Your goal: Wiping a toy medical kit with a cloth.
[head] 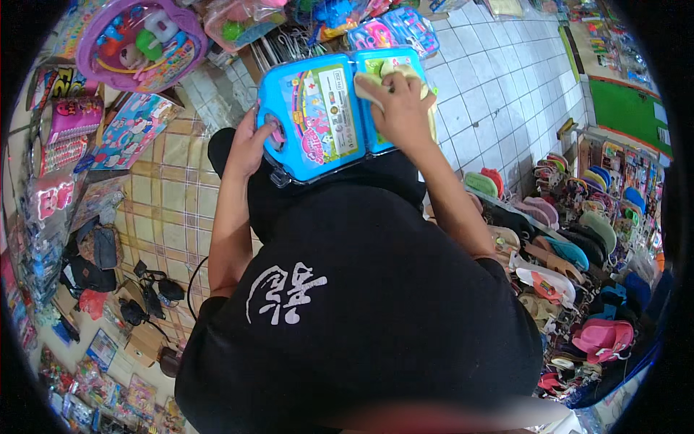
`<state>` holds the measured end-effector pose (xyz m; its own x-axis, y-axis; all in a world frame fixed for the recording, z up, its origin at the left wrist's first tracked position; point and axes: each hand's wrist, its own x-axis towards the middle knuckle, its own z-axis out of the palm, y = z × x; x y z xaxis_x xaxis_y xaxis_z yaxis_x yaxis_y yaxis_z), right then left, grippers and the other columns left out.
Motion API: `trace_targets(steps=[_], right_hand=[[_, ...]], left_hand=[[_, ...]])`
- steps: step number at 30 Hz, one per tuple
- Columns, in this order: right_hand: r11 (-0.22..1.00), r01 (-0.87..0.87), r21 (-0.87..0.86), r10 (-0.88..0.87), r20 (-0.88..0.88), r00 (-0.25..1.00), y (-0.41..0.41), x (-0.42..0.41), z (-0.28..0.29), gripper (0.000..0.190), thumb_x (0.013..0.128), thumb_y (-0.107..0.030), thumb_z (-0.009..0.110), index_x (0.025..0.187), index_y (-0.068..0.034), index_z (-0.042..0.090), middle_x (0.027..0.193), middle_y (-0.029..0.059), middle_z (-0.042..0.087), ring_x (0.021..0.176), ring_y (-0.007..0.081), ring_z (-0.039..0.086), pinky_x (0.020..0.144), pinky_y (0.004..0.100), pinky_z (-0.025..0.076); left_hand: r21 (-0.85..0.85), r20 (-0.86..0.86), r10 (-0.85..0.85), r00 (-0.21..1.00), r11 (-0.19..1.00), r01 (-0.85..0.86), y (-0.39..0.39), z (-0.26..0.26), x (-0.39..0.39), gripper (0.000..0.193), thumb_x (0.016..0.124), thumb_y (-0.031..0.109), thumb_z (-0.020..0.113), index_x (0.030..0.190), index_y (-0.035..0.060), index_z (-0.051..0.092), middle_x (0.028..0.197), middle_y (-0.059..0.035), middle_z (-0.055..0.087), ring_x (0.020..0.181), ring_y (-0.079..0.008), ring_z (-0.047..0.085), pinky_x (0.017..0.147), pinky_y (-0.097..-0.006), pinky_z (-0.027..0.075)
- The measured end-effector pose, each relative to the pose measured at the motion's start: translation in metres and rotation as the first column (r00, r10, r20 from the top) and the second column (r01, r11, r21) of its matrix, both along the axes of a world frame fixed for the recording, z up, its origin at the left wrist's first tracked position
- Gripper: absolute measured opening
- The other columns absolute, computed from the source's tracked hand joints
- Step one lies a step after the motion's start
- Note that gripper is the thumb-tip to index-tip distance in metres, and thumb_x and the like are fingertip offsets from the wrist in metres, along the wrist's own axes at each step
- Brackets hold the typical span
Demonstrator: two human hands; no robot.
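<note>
A blue plastic toy carry case with a colourful printed label rests on my lap, tilted, in what looks like clear wrapping. My left hand grips it at the handle on its left edge, thumb over the front. My right hand presses a pale yellow cloth onto the case's right section, with the fingers bunched over it. The cloth hides part of the label there.
A purple tub of toys stands at the upper left. Another toy set in blue packaging lies beyond the case. Racks of sandals line the right side. Bags and a small cardboard box sit at the lower left.
</note>
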<state>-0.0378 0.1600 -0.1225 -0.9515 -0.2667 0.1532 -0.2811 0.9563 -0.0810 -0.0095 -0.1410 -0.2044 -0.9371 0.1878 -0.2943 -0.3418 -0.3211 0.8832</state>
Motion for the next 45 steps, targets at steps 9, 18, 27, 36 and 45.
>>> trace_targets(steps=[9, 18, 27, 36, 45], right_hand=[[1.0, 0.02, -0.014, -0.021, -0.053, 0.998, 0.0, -0.001, -0.009, 0.027, 0.083, -0.024, 0.07, 0.107, -0.034, 0.074, 0.114, 0.0034, 0.055, 0.11, 0.0306, 0.051, 0.088, 0.0686, 0.037], [0.995, -0.047, -0.088, 0.042, -0.06, 0.997, 0.01, 0.04, -0.022, 0.042, 0.076, -0.021, 0.077, 0.115, -0.036, 0.075, 0.113, -0.0003, 0.056, 0.107, 0.0253, 0.052, 0.086, 0.0599, 0.037], [0.989, 0.077, -0.127, -0.052, 0.189, 0.981, 0.013, 0.033, -0.018, 0.042, 0.08, -0.022, 0.074, 0.118, -0.038, 0.073, 0.117, 0.002, 0.056, 0.114, 0.0286, 0.05, 0.091, 0.0645, 0.037], [0.953, 0.279, -0.117, -0.259, 0.163, 0.952, 0.018, -0.004, 0.042, 0.037, 0.085, -0.027, 0.071, 0.12, -0.039, 0.072, 0.11, 0.0022, 0.056, 0.111, 0.0289, 0.052, 0.083, 0.0627, 0.042], [0.915, 0.388, -0.108, -0.355, 0.242, 0.903, -0.024, -0.002, 0.14, 0.035, 0.087, -0.03, 0.068, 0.122, -0.037, 0.071, 0.115, 0.0034, 0.059, 0.118, 0.0304, 0.052, 0.092, 0.0721, 0.04]], left_hand=[[-0.078, -0.001, -0.067, 0.998, 0.995, 0.067, -0.005, -0.011, -0.001, 0.055, 0.097, 0.003, 0.056, 0.149, -0.0018, 0.04, 0.11, -0.006, 0.062, 0.095, -0.0127, 0.062, 0.089, -0.0274, 0.049], [-0.121, 0.086, -0.004, 0.996, 0.993, 0.015, -0.003, -0.01, -0.003, 0.058, 0.093, -0.002, 0.06, 0.148, 0.0008, 0.042, 0.115, -0.0066, 0.063, 0.102, -0.0153, 0.063, 0.09, -0.0304, 0.051], [0.232, 0.269, -0.101, 0.958, 0.972, 0.037, -0.004, -0.018, -0.014, 0.071, 0.086, -0.012, 0.06, 0.15, 0.0127, 0.039, 0.116, -0.0043, 0.059, 0.099, -0.0179, 0.062, 0.088, -0.0351, 0.054], [0.323, 0.267, -0.194, 0.944, 0.941, 0.102, -0.001, 0.025, -0.036, 0.061, 0.087, -0.01, 0.059, 0.143, 0.009, 0.043, 0.118, -0.0062, 0.062, 0.106, -0.0211, 0.065, 0.095, -0.0414, 0.056], [0.418, 0.345, -0.228, 0.911, 0.906, 0.068, -0.024, 0.05, -0.012, 0.048, 0.09, -0.006, 0.058, 0.134, 0.0098, 0.049, 0.114, -0.0065, 0.064, 0.102, -0.022, 0.066, 0.093, -0.042, 0.056]])
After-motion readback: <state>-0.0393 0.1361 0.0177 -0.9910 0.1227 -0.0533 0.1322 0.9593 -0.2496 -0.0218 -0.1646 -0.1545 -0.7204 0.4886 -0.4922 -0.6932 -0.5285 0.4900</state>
